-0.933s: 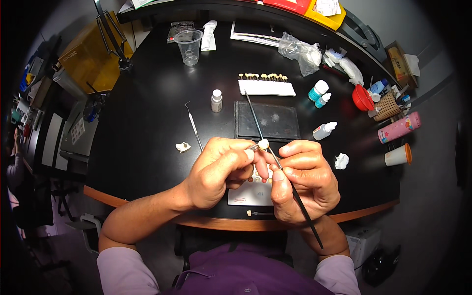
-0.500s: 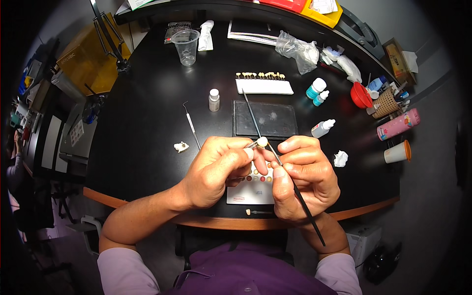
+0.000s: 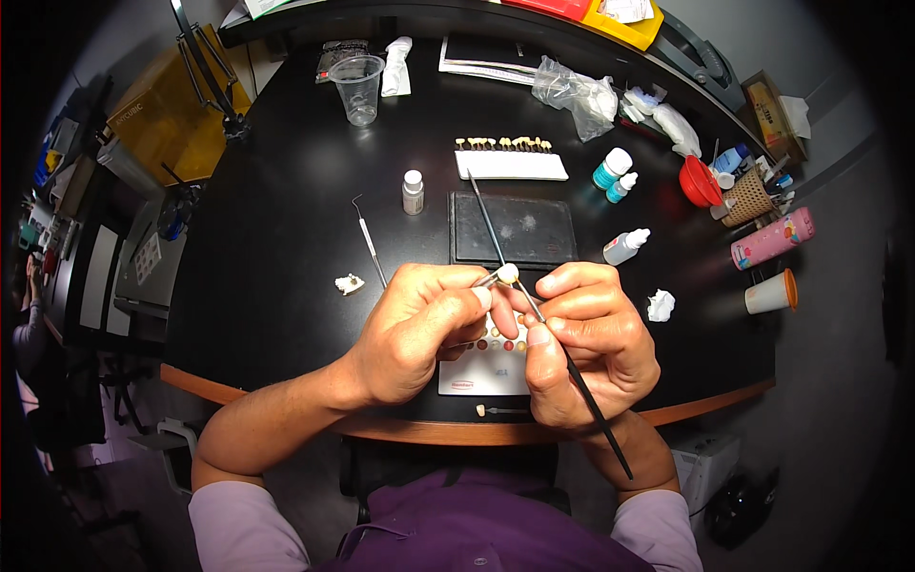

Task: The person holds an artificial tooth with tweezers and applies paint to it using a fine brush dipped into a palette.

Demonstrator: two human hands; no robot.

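My left hand (image 3: 419,329) is closed, with thumb and forefinger pinching a thin metal holder (image 3: 490,279). At the holder's tip sits a small cream tooth crown (image 3: 508,273). My right hand (image 3: 593,338) grips a slim dark-handled brush (image 3: 593,412) like a pen, its tip at the crown's lower right side. Under my hands lies a white palette card (image 3: 477,374) with coloured round spots, partly hidden. Just beyond is a flat black case (image 3: 515,229), and another thin brush (image 3: 484,214) lies across it, tip on a white rack (image 3: 512,167) of small tooth samples.
Left of my hands lie a hooked probe (image 3: 370,246) and a cream tooth piece (image 3: 350,284). Small bottles (image 3: 413,193) (image 3: 625,246) stand beyond, with a clear plastic cup (image 3: 359,91) farther back. A crumpled tissue (image 3: 660,305) and an orange-rimmed cup (image 3: 771,293) are at right.
The brush tip has shifted slightly against the crown, and the crown looks turned a little. Both hands stay almost in place.
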